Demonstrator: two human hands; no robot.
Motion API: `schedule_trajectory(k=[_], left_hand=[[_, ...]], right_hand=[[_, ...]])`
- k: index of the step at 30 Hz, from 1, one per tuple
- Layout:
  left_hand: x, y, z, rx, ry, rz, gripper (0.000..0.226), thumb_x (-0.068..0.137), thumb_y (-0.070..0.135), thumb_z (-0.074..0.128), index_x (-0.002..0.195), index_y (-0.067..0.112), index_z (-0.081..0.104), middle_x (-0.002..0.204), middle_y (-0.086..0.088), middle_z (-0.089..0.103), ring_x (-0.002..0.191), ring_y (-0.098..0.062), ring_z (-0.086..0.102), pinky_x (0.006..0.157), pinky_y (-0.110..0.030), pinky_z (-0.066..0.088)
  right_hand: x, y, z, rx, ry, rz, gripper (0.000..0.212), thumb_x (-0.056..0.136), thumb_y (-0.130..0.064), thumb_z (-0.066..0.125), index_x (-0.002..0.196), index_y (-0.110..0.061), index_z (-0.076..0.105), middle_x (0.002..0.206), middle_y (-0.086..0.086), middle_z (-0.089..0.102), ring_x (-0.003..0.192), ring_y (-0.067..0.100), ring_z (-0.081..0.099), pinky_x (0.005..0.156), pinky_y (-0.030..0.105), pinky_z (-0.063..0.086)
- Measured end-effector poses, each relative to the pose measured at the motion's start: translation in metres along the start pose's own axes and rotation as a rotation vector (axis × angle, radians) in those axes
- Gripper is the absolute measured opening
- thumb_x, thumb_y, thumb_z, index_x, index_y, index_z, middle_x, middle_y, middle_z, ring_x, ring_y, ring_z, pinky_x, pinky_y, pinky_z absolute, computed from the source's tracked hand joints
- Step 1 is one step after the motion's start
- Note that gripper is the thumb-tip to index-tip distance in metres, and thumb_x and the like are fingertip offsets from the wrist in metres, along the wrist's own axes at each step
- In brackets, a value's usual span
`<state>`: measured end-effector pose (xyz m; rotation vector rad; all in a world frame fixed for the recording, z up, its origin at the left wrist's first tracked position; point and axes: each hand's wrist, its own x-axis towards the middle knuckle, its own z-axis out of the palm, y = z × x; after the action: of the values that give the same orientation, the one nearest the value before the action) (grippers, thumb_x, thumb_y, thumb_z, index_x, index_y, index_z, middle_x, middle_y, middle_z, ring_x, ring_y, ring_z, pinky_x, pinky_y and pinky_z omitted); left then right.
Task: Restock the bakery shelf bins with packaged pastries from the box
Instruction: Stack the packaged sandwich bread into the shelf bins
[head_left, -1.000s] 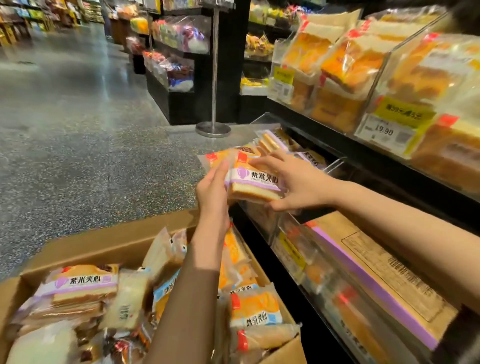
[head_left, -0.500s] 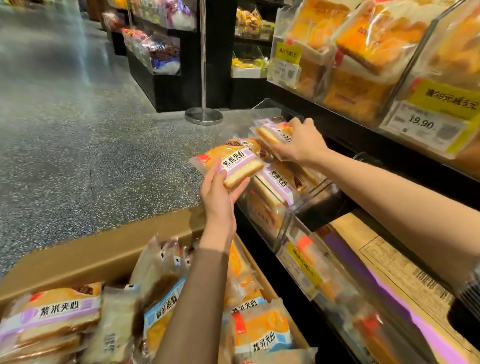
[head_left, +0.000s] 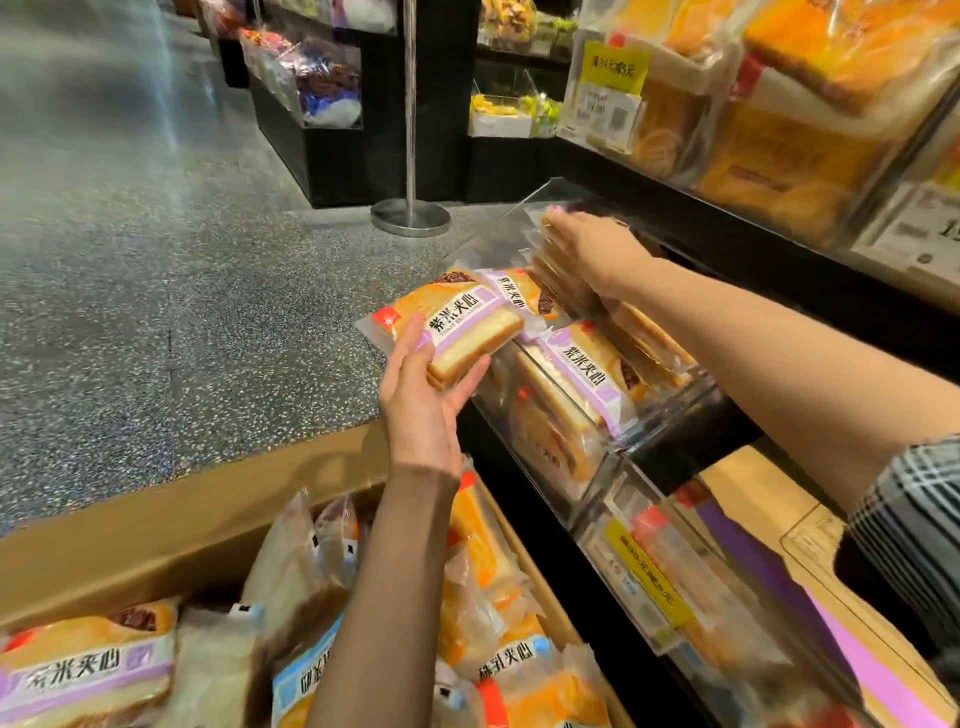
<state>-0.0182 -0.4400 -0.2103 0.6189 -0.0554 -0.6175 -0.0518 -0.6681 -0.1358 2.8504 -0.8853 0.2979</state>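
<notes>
Setting: speckled shop floor (head_left: 156, 312) beyond my hands, dark display units and a chrome stand (head_left: 410, 208) farther off; stocked bread shelves (head_left: 779, 130) above my right arm.

Left hand: my left hand (head_left: 421, 410) holds one purple-label pastry pack (head_left: 457, 325) from beneath, thumb on the near edge, fingers curled up the far side. Pack is tilted, raised over the front lip of the bin, touching the packs already there.

Right hand: my right hand (head_left: 592, 249) reaches past the left one to the back of the clear shelf bin (head_left: 623, 447). Fingers lie flat on the rear packs, pressing them back. I cannot tell whether any finger hooks round a pack.

Bin: holds a row of purple-label packs standing on edge, leaning back. Two labels read plainly between my hands; more sit behind under the right hand, edges only, count unclear.

Box: cardboard box (head_left: 182, 530) below my left forearm, still well filled with mixed packs.

Count in box: one purple-label pack at far left, two blue-label packs, several orange ones; overlapping, no firm total.

Progress (judgement): partway. This bin looks nearly full; the held pack is not yet seated.

Remaining (judgement): seat this pack in the gap, then clear most of the box. The bin nearer me, under my right forearm, shows some stock through its front.
</notes>
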Motion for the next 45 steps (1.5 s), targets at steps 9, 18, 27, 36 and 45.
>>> schedule_trajectory(k=[9,18,27,36,45], left_hand=[[-0.007,0.007,0.003,0.260,-0.103,-0.013,0.029,0.098,0.008,0.044,0.123,0.015,0.057,0.133,-0.011,0.056,0.116,-0.026,0.058,0.073,-0.032,0.059],[-0.026,0.007,0.018,0.377,-0.127,0.042,0.027,0.097,0.012,0.046,0.115,0.025,0.062,0.131,-0.006,0.059,0.122,-0.023,0.055,0.103,-0.039,0.044],[-0.044,0.001,0.031,0.564,-0.213,-0.068,0.065,0.101,0.033,0.041,0.152,0.033,0.001,0.149,-0.008,0.039,0.129,-0.020,0.046,0.095,-0.025,0.031],[-0.045,0.013,0.029,0.600,-0.125,0.006,0.050,0.098,0.016,0.045,0.146,0.017,0.029,0.129,-0.006,0.058,0.115,-0.013,0.057,0.080,-0.018,0.036],[-0.042,0.012,0.016,0.842,-0.208,-0.082,0.039,0.101,0.015,0.041,0.138,0.005,0.041,0.124,-0.019,0.059,0.101,-0.019,0.059,0.048,-0.007,0.042]], right_hand=[[-0.043,-0.031,-0.023,0.252,0.147,-0.168,0.054,0.092,-0.007,0.045,0.145,-0.010,0.036,0.151,0.012,0.036,0.139,0.024,0.032,0.116,0.036,0.025],[-0.128,-0.054,-0.022,-0.083,0.214,-0.654,0.068,0.077,-0.017,0.071,0.138,-0.002,0.046,0.135,0.025,0.048,0.125,0.039,0.047,0.106,0.046,0.037],[-0.134,-0.027,-0.025,-0.319,0.271,-0.256,0.053,0.090,-0.004,0.055,0.139,-0.001,0.034,0.102,0.019,0.057,0.083,0.032,0.062,0.050,0.031,0.038],[-0.101,0.000,-0.023,-0.400,-0.102,0.313,0.069,0.086,-0.011,0.064,0.143,-0.001,0.025,0.123,0.020,0.057,0.109,0.038,0.059,0.078,0.042,0.051],[-0.114,-0.012,-0.032,-0.127,-0.223,0.503,0.084,0.092,-0.046,0.054,0.152,-0.015,0.004,0.141,0.018,0.043,0.127,0.036,0.045,0.100,0.044,0.039]])
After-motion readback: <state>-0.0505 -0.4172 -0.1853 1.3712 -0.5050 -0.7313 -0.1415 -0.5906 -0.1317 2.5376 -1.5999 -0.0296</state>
